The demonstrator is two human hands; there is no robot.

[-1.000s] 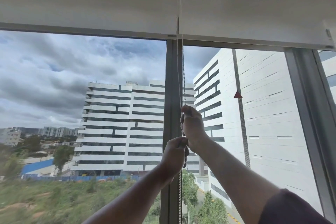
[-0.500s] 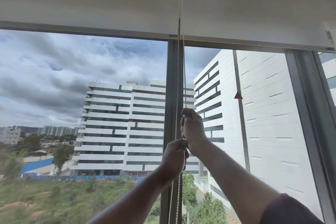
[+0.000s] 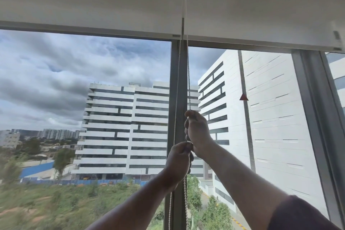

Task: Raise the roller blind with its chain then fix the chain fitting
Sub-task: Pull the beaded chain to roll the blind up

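Swung out leftward since a moment ago, the slack strand of the white beaded chain (image 3: 175, 117) hangs beside the left hand (image 3: 179, 161), which grips the chain just below the fisted right hand (image 3: 197, 130), both before the grey window mullion (image 3: 177, 84) under the raised white roller blind (image 3: 112, 2).

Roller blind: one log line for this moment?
blind: mostly raised | right hand: gripping bead chain | left hand: gripping chain below
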